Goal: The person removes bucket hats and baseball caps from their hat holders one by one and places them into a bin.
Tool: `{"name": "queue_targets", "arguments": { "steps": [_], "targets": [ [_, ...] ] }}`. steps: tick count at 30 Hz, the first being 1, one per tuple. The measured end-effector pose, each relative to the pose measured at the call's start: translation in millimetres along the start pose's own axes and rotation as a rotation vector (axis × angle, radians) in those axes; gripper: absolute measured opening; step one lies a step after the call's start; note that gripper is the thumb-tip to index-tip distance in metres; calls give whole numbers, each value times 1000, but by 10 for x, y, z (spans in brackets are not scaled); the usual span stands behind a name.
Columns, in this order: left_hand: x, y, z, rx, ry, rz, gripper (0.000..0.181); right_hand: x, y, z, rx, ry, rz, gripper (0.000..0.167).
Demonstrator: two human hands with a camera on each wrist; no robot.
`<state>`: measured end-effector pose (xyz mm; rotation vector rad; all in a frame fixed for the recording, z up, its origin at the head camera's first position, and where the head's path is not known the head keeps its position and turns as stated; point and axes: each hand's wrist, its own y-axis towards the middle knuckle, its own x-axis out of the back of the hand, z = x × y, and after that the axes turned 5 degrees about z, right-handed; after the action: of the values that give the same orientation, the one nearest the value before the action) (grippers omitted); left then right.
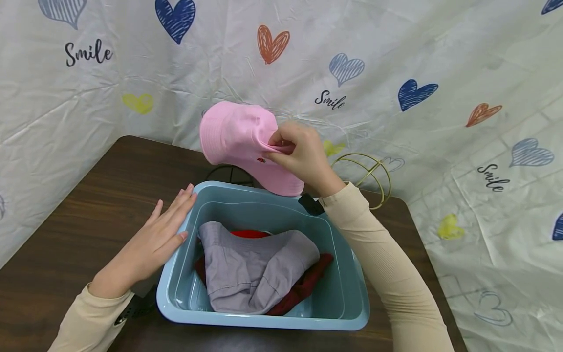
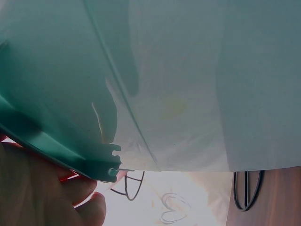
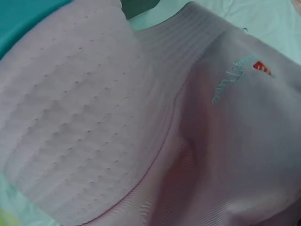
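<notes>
My right hand (image 1: 305, 151) pinches the fabric of a pink bucket hat (image 1: 239, 129) above the back rim of a blue plastic basin (image 1: 264, 320). Up close in the right wrist view, the pink hat (image 3: 84, 117) shows a stitched brim and small embroidery with a red patch. My left hand (image 1: 151, 244) rests on the basin's left rim, fingers extended; the left wrist view shows this hand (image 2: 42, 193) against the basin wall (image 2: 188, 84). Inside the basin lies a grey bucket hat (image 1: 246, 274) over a dark red cloth item (image 1: 303, 288) and a bright red one (image 1: 250, 233), both partly hidden.
Behind the basin stand a gold wire stand (image 1: 374, 171) at the right and a black wire stand (image 1: 228, 171), partly covered by the pink hat. The dark wooden table (image 1: 88, 210) meets a white curtain (image 1: 176, 73) printed with hearts.
</notes>
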<state>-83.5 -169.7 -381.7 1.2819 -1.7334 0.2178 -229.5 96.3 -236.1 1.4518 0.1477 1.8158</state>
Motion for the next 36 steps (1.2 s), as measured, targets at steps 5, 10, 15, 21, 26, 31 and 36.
{"name": "queue_targets", "arguments": {
  "steps": [5,10,15,21,26,31,36],
  "targets": [
    [-6,2,-2,3,-2,0,66,22,-93,50,92,-43,39,15],
    [-9,1,-2,2,3,-2,65,43,-178,80,156,-150,95,14],
    [-11,0,-7,5,8,0,66,42,-349,63,167,-202,153,16],
    [8,7,-17,0,54,13,65,-32,-540,115,224,-280,207,18],
    [28,9,-14,-10,123,17,65,-98,-624,246,259,-390,231,22],
    [36,15,-21,-12,162,24,65,-153,-703,387,260,-435,301,23],
    [50,7,-35,-10,167,29,64,-180,-748,545,260,-440,388,24]
  ]
}}
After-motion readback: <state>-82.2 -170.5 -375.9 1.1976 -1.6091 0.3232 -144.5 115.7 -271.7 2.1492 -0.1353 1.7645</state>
